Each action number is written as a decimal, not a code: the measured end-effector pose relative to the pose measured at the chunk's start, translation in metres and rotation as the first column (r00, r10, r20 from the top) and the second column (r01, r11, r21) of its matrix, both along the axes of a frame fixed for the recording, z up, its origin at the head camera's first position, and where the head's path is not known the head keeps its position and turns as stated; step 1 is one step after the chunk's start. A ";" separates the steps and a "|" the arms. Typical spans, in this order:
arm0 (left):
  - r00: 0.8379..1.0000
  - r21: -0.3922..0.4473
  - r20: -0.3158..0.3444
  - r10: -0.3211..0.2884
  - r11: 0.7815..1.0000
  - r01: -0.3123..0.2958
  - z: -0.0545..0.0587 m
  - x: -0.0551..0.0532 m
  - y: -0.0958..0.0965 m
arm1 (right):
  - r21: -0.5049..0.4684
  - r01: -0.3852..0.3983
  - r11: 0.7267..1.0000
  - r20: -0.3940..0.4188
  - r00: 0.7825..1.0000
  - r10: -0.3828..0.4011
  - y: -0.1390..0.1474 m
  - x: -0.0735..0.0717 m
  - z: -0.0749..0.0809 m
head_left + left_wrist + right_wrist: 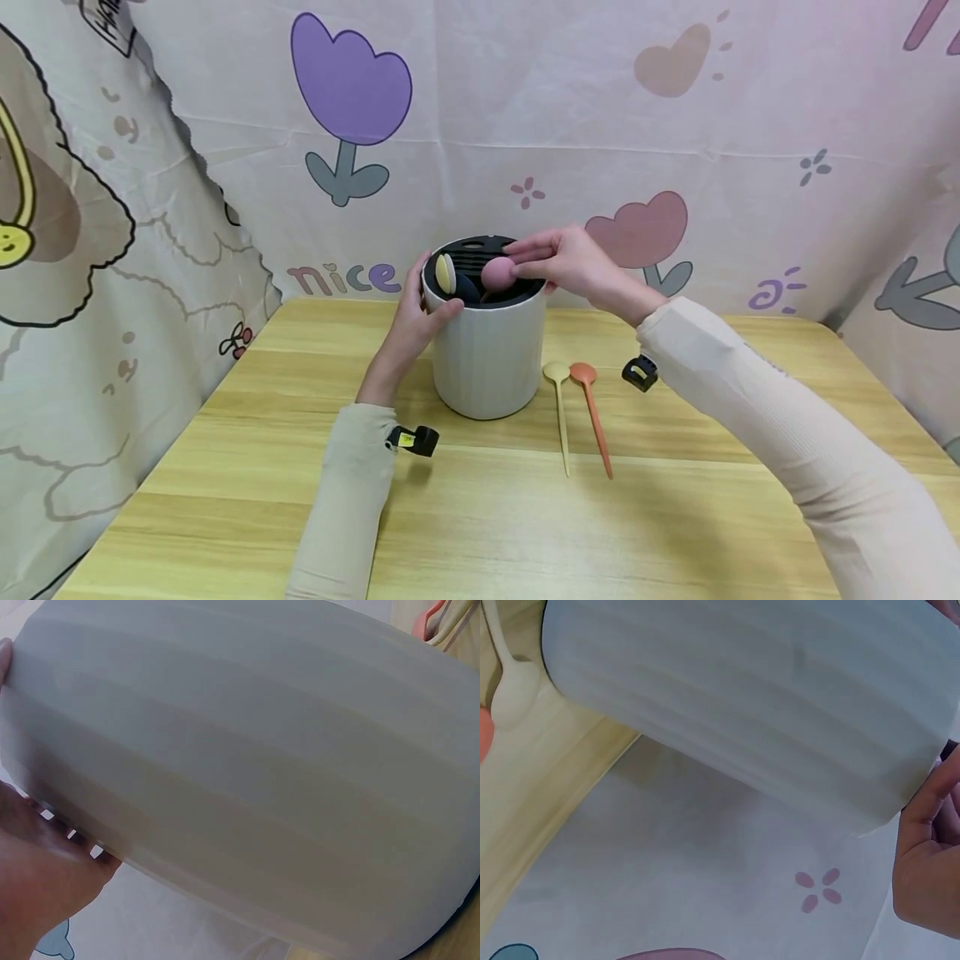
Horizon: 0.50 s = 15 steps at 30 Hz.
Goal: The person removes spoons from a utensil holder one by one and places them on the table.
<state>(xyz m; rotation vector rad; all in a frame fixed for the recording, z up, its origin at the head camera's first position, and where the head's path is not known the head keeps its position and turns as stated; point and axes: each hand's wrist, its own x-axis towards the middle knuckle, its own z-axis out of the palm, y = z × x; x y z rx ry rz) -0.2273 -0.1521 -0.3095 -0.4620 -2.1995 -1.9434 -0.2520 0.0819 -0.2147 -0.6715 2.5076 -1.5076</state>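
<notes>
A white ribbed utensil holder (pixel 487 358) with a black slotted insert (pixel 480 245) stands upright on the table. My left hand (pixel 416 312) grips its left side, thumb over the front rim; the left wrist view shows the fingers curving around the wall. Over the opening, my right hand (pixel 573 262) pinches the round head of a pink spoon (pixel 498 274), whose handle points down into the holder. Beside it in the holder are a pale yellow spoon (pixel 445 274) and a dark blue spoon (pixel 467 289), heads up. In the right wrist view, the holder's wall hides the pink spoon.
Right of the holder, a yellow spoon (pixel 557 372) and an orange spoon (pixel 583 373) lie side by side on the wooden table (pixel 480 517), heads toward the back. A printed cloth (pixel 480 108) hangs behind the table's far edge.
</notes>
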 end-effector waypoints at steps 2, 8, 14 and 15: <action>1.000 -0.004 0.003 0.003 1.000 -0.003 0.000 0.000 -0.001 | 0.009 -0.006 1.000 -0.006 1.000 0.006 -0.001 -0.001 -0.001; 1.000 -0.009 -0.001 0.006 1.000 -0.006 -0.001 0.000 -0.001 | 0.019 -0.033 0.999 -0.034 0.999 0.033 -0.001 -0.003 -0.004; 1.000 -0.010 -0.006 0.011 1.000 -0.011 -0.002 -0.001 0.000 | 0.064 -0.037 0.997 -0.067 0.997 0.042 0.000 -0.003 -0.002; 1.000 -0.008 -0.007 0.012 1.000 -0.012 -0.002 0.000 0.000 | 0.080 -0.041 0.996 -0.075 0.996 0.047 0.001 -0.003 -0.002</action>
